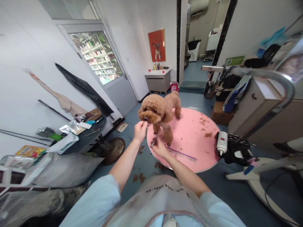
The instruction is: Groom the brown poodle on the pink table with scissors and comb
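A small brown dog [161, 115] is being groomed while it stands at the near-left edge of a round pink table [189, 138], its head turned toward the person. The trimming is judged to be well under way: tufts of cut brown fur [205, 124] are lying scattered over the pink top and on the blue floor [139, 176] below, and the coat on the head and body is already looking rounded. How much of the legs and face is left to be cut cannot be told from this view. The hair under the dog's chin is being pinched by the left hand [140, 130], whose fingers are closed narrowly on it, so that the muzzle is being held steady. A slim pair of scissors [153, 142] is being held in the right hand [160, 148], which is closed around the handles just beside the dog's front legs; whether the blades are parted is too small to tell. A long purple comb [183, 154] is lying flat on the table near the right wrist, untouched. A white bottle [222, 142] is being kept in a black tool holder at the table's right rim.
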Available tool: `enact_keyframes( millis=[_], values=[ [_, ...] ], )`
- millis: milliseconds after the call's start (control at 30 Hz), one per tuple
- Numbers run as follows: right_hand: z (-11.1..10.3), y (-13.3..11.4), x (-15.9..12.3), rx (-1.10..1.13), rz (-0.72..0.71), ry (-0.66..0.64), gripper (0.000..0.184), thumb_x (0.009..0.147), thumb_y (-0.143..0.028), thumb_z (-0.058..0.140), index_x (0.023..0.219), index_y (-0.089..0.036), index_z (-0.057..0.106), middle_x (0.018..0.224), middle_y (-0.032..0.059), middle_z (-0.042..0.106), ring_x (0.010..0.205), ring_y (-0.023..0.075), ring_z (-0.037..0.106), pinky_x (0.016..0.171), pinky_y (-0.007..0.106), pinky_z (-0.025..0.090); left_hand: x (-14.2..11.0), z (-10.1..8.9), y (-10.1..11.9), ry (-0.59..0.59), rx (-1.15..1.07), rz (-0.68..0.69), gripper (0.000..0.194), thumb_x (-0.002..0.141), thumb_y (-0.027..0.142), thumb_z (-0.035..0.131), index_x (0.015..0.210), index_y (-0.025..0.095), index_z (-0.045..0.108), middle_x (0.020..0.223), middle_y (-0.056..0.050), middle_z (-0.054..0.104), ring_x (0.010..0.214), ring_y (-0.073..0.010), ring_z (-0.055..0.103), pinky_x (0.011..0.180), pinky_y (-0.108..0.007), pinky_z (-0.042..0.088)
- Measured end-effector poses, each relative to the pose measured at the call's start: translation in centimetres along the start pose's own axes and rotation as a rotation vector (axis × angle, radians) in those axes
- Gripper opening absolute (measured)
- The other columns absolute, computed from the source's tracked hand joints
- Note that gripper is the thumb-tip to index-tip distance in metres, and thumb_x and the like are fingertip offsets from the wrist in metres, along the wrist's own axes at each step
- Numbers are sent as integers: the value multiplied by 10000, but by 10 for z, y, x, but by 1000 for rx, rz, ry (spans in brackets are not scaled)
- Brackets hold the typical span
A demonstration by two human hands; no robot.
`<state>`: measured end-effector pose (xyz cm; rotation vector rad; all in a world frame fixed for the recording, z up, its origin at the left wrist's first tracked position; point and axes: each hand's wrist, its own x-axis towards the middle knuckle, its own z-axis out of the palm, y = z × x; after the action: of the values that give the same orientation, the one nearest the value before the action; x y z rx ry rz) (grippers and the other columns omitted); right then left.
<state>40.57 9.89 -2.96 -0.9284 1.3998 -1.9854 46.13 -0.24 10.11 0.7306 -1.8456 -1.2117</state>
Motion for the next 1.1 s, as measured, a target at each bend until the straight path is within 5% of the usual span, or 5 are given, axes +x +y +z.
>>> enact_keyframes(
  millis=[133,267,767,933,1100],
  values=[
    [10,-21,45,-181,-158,-34,349,665,-249,645,981,-182,512,931,27,576,851,157,538,809,334,464,7,1,18,12,-32,33,319,789,404,518,684,118,610,688,-47,660,549,-73,487,581,-188,407],
    [13,-18,66,-233,-148,-17,243,740,-240,538,964,-192,457,893,32,565,792,147,542,738,307,482,13,5,26,61,-85,47,297,760,384,539,653,117,614,649,-45,653,521,-72,485,548,-184,396],
    [8,-36,67,-464,-198,-47,312,745,-315,571,998,-181,447,917,49,608,809,174,580,768,341,483,20,1,41,51,-141,61,263,740,341,541,621,121,622,635,-46,648,552,-83,515,541,-182,393],
    [4,-31,73,-492,-134,-11,211,767,-282,505,947,-196,440,848,30,596,760,172,572,738,340,479,27,2,42,58,-194,43,251,721,336,544,624,118,622,608,-42,636,527,-76,494,529,-184,381],
    [1,-23,79,-531,-133,-31,315,731,-329,586,980,-209,437,923,32,601,839,190,578,799,381,474,35,5,40,71,-221,7,227,695,323,555,644,113,624,570,-31,617,510,-74,482,522,-185,372]
  ],
)
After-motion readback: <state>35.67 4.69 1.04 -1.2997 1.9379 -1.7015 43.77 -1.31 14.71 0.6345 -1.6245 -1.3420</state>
